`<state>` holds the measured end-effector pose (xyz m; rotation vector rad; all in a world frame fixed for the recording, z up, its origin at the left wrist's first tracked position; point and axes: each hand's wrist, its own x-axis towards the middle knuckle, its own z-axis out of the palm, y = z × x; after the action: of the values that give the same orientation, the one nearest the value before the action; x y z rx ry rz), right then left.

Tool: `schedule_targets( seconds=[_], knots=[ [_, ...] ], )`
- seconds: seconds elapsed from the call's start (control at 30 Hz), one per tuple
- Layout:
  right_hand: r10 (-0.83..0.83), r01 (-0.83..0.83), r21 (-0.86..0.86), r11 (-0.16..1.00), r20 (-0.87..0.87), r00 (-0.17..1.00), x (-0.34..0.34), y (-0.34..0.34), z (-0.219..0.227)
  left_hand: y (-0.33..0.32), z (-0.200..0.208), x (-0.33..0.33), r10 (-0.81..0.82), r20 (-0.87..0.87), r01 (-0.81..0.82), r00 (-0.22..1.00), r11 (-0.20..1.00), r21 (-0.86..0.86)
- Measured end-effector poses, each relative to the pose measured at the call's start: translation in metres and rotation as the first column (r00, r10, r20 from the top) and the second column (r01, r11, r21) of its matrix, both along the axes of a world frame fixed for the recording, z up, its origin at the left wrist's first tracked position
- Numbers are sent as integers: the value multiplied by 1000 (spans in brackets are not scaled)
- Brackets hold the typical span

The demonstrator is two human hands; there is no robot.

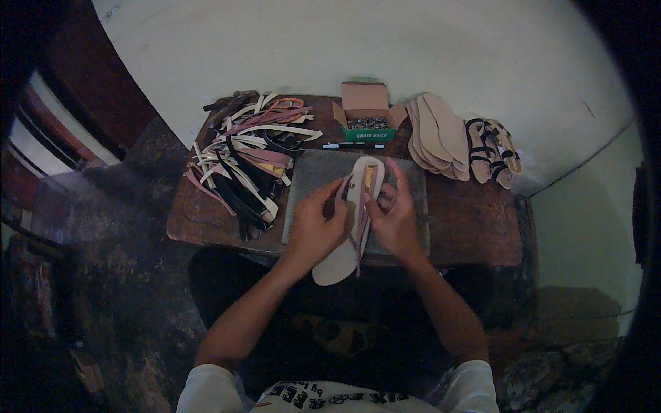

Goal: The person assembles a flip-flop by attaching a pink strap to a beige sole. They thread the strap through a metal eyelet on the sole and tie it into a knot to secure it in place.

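A pale sandal sole [334, 267] with pinkish-brown straps [363, 219] is held tilted between my two hands, over the near edge of a grey square slab. My left hand [319, 221] is closed on the sole's left side, its fingers by a pink strap there. My right hand [394, 219] grips the right side, the thumb pressed onto the strap and the fingers curled behind the sole. A yellow patch shows on the strap near the upper end. The sole's underside is hidden.
The grey slab [303, 180] lies on a wooden table [468, 227]. At the left is a heap of loose straps [241, 155]. Behind stand a green box of nails [372, 127] and a pen [352, 146]. Stacked soles [441, 134] and finished black-strapped sandals [492, 153] lie at the right.
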<state>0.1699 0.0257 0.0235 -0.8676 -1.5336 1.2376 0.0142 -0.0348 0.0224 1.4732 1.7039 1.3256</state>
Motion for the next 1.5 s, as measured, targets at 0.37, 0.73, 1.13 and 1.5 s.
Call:
schedule_targets(
  seconds=[0.37, 0.73, 1.13, 1.5],
  knots=[
    [123, -120, 100, 988, -29, 992, 0, 2, -2, 3, 0, -3, -34, 151, 57, 988, 987, -151],
    [45, -46, 54, 997, 22, 999, 9, 13, -10, 8, -12, -8, -151, 162, 182, 975, 964, -196],
    [46, -46, -4, 999, 185, 982, 26, 26, -1, 4, 13, -13, 41, 26, -40, 999, 998, -48],
    [-133, 66, 342, 937, 177, 975, 3, 4, 16, -9, 30, 6, 17, -45, -9, 999, 986, 165]
  ],
)
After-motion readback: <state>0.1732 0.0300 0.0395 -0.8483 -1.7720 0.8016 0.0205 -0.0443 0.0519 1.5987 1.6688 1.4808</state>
